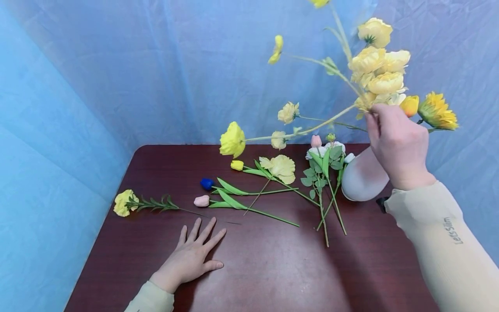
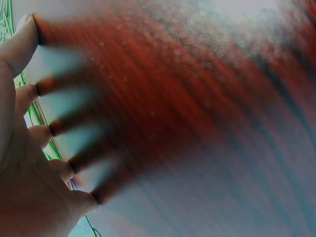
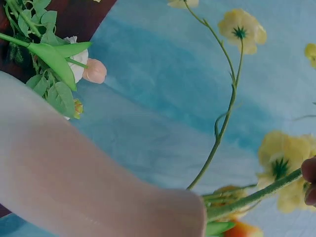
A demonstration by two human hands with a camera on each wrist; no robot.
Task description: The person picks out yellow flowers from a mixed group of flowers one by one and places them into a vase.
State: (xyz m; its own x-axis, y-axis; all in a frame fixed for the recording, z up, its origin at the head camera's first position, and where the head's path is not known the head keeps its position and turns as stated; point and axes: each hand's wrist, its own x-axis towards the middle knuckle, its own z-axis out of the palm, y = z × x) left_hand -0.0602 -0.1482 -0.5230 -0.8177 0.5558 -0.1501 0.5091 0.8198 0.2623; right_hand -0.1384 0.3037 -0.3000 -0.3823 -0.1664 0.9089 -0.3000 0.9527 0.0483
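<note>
My right hand [image 1: 401, 143] pinches the green stem [image 3: 261, 196] of a branching yellow flower spray [image 1: 232, 139] above a white vase [image 1: 364, 177]. In the right wrist view the stem runs into the mouth of the vase, and only the fingertips [image 3: 310, 180] show at the edge. Pale yellow blooms [image 1: 383, 82], an orange-yellow tulip [image 1: 409, 106] and a sunflower [image 1: 438, 112] stand about that hand. My left hand [image 1: 191, 258] rests on the table with its fingers spread, near the stem of a yellow carnation-like flower [image 1: 124, 203]. It holds nothing.
On the dark red table [image 1: 257, 268] lie a pink tulip [image 1: 202, 200], a blue tulip [image 1: 207, 184], a yellow tulip [image 1: 236, 165] and a pale yellow flower [image 1: 282, 168]. Several crossed stems with green leaves [image 1: 312, 173] lie left of the vase. Blue cloth [image 1: 195, 78] hangs behind.
</note>
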